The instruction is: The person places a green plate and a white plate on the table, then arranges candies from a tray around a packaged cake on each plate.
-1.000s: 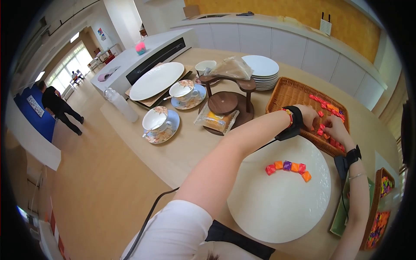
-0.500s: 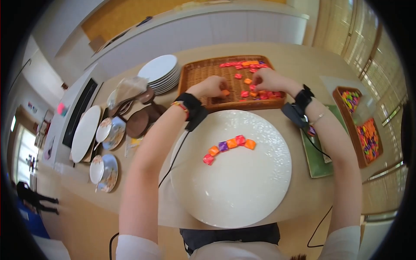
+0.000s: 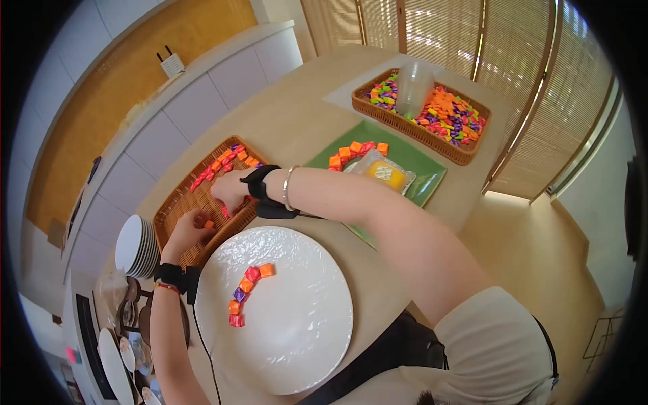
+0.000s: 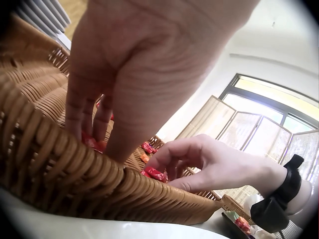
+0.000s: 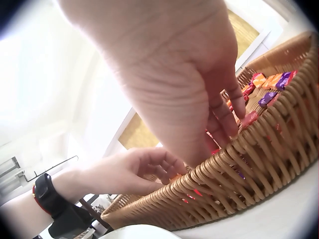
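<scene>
Both hands reach into a wicker basket point(image 3: 177, 203) of wrapped candies. My left hand point(image 3: 189, 233) is at its near side, pinching an orange wrapped candy point(image 3: 209, 225) at the fingertips. Beside it, my right hand point(image 3: 231, 189) reaches lower among red candies, and in the left wrist view its thumb and index finger close about a red wrapped candy point(image 4: 157, 174). More red, orange and purple candies point(image 5: 269, 84) lie along the far side of the basket. On the large white plate point(image 3: 297, 337), a curved row of red, orange and purple candies point(image 3: 247, 286) lies near the left rim.
To the right, a green tray point(image 3: 428, 177) holds more candies and a packaged yellow pastry point(image 3: 386, 174). Behind it stands another wicker basket point(image 3: 466, 155) with mixed candies and a clear plastic cup point(image 3: 414, 88). Stacked white plates point(image 3: 137, 246) stand at the left.
The head view has swung to the right, bringing the green tray and second basket into fuller view. My left hand has shifted leftward in the basket, away from the clustered candies; my right stays among them.
</scene>
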Demonstrator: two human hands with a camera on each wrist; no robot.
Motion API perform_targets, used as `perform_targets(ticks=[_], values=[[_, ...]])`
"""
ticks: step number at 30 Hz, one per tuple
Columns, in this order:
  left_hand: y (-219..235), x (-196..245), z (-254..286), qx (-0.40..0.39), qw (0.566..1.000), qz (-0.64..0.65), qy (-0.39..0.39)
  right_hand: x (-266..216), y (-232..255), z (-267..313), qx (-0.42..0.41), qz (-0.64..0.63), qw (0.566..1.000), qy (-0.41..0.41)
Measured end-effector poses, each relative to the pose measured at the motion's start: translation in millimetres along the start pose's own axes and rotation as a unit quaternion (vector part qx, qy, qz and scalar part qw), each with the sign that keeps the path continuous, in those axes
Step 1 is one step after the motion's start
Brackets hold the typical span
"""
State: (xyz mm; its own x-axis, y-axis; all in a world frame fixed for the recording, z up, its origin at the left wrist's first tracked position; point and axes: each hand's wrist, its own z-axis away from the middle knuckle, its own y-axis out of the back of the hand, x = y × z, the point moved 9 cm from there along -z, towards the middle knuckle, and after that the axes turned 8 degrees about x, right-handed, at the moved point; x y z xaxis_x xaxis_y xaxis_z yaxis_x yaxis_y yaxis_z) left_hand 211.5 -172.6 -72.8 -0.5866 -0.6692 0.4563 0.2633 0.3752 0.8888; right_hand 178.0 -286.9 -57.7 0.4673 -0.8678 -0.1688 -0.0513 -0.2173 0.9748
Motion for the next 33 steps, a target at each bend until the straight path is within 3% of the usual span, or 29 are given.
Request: perform_targets(ticks=[7, 9, 15, 17, 20, 23, 24, 25, 28, 31, 33], values=[[2, -10, -4, 0.015, 1.0, -0.016, -0.007, 2, -15, -24, -0.018, 0.019, 1.0, 0.008], [0, -13, -4, 0.012, 1.0, -0.011, -0.006, 4, -11, -30, 0.031, -0.033, 0.999, -0.007], [2, -17, -2, 0.029, 1.0, 0.001, -0.001, -6, -27, -31, -0.014, -0.041, 0.999, 0.021], [-1, -22, -5, 0.033, 0.999, -0.007, -0.012, -1, -31, -34, -0.03, -0.044, 0.998, -0.015], [2, -27, -7, 0.04, 0.999, -0.001, -0.032, -2, -23, -32, -0.012, -0.038, 0.999, 0.028], [26, 6, 13, 0.032, 0.998, 0.056, -0.003, -3, 9, -14, 0.022, -0.132, 0.99, 0.036], [39, 25, 26, 0.02, 0.995, 0.096, 0.007, -3, 20, -13, 0.039, -0.11, 0.992, 0.044], [51, 36, 36, 0.053, 0.996, 0.07, -0.026, -11, 42, -2, 0.067, -0.103, 0.992, 0.038], [78, 94, 94, 0.04, 0.999, -0.002, -0.035, -45, 85, 37, 0.065, -0.136, 0.988, 0.022], [70, 125, 156, 0.026, 0.993, 0.02, -0.117, -99, 103, 92, 0.057, -0.124, 0.987, 0.081], [53, 138, 194, -0.003, 0.994, 0.057, -0.093, -124, 92, 128, 0.084, -0.134, 0.979, 0.131]])
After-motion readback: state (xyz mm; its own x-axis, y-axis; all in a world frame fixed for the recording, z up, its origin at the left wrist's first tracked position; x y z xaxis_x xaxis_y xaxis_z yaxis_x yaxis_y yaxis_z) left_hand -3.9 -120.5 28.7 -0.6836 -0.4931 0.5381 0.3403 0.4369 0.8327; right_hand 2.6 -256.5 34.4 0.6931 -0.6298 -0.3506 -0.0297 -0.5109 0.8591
